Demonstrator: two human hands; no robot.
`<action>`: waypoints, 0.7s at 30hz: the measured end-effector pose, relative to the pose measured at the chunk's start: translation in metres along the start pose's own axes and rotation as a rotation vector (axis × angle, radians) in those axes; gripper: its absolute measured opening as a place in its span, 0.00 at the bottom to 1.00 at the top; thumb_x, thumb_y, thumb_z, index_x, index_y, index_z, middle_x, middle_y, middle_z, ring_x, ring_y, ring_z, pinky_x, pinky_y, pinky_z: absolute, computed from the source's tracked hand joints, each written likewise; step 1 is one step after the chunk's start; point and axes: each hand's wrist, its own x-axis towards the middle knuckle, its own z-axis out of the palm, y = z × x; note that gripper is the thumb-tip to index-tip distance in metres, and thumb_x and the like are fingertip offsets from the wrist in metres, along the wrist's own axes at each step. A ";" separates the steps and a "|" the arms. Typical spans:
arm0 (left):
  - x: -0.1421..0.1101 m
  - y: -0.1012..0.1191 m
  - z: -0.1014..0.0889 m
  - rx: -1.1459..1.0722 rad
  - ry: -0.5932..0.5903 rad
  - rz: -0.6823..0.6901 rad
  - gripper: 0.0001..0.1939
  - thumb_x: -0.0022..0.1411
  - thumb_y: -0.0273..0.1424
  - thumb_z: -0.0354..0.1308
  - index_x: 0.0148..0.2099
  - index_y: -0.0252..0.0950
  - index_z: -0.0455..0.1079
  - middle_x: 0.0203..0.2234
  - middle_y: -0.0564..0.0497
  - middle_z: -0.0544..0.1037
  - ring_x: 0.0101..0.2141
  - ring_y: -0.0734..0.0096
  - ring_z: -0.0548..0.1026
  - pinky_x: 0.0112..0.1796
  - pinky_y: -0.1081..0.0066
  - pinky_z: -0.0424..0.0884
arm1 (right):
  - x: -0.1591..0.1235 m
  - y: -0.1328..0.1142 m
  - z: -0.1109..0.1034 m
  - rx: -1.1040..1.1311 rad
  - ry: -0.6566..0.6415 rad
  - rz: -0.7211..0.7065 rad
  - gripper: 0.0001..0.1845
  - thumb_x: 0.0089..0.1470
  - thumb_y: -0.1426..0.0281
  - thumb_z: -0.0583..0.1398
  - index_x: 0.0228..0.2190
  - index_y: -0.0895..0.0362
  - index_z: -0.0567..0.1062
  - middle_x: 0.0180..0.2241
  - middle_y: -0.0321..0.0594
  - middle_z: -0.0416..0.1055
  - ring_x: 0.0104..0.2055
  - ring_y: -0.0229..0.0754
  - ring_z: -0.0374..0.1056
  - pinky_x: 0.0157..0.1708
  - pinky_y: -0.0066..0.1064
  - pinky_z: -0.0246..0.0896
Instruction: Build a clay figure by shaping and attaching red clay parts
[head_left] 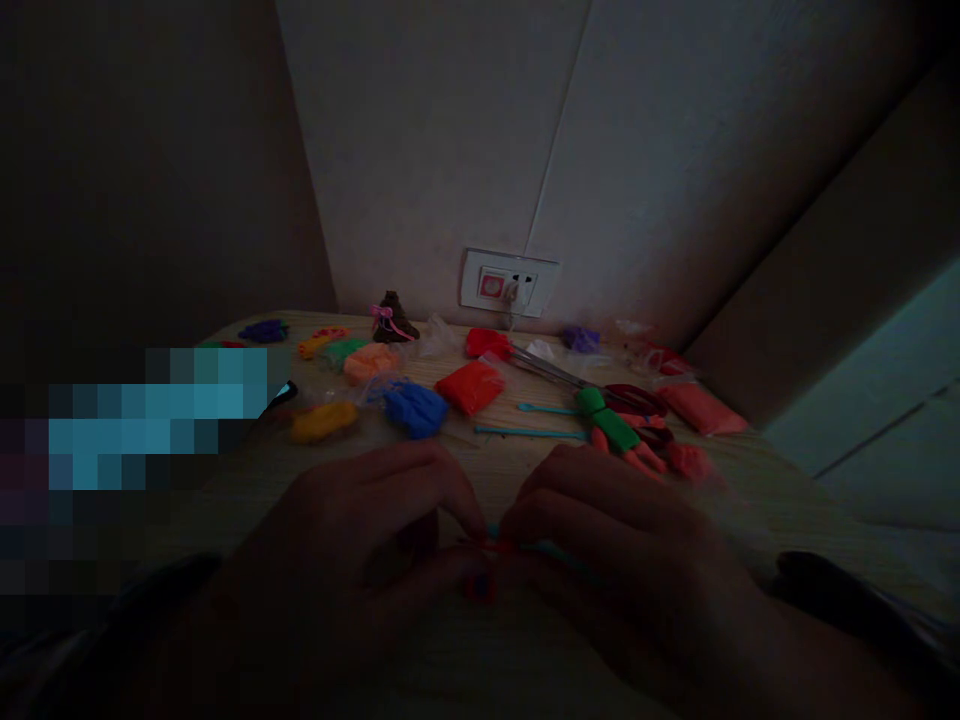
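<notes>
Fingers of the right hand (630, 545) pinched on a small red piece (504, 546), near centre; left hand (352, 540) beside it, its grip too dark to tell. Judged light, soft, easily dented; best held by edges.

Homelike room: wall socket (491, 287), table (496, 462)

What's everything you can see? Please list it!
wall: one, greyish, behind
socket: one, white, on wall
table: one, beige, below socket
ribboned lump: one, brown, table's back
soft lumps, some bagged: several, multicoloured, across table
scissors: one, dark-red handles, right of centre
figure: one, green and pinkish, beside scissors
sticks: two, light blue, left of figure
small pieces: count unclear, red and blue, lower centre
pixelated patch: one, partly teal, left edge
left hand: one, shadowed, lower left
right hand: one, shadowed, lower right
</notes>
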 end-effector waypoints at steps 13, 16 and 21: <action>-0.005 -0.004 0.002 -0.005 0.023 0.082 0.08 0.69 0.26 0.61 0.37 0.46 0.76 0.31 0.63 0.80 0.26 0.79 0.77 0.27 0.81 0.69 | 0.000 -0.001 0.000 0.003 0.016 -0.005 0.22 0.76 0.75 0.53 0.29 0.59 0.79 0.28 0.38 0.76 0.27 0.34 0.69 0.26 0.25 0.61; -0.005 -0.004 0.001 0.005 -0.009 0.062 0.09 0.70 0.26 0.60 0.37 0.46 0.77 0.32 0.62 0.81 0.29 0.78 0.80 0.29 0.80 0.70 | -0.001 -0.002 0.000 0.011 0.006 -0.013 0.22 0.75 0.75 0.53 0.29 0.59 0.79 0.28 0.38 0.76 0.28 0.35 0.70 0.27 0.25 0.63; -0.007 -0.007 0.003 -0.025 -0.005 0.050 0.07 0.69 0.28 0.63 0.38 0.46 0.78 0.33 0.62 0.81 0.28 0.78 0.79 0.27 0.81 0.71 | -0.002 -0.002 -0.002 -0.006 0.011 -0.014 0.24 0.76 0.75 0.53 0.29 0.61 0.80 0.28 0.38 0.77 0.28 0.34 0.70 0.27 0.24 0.63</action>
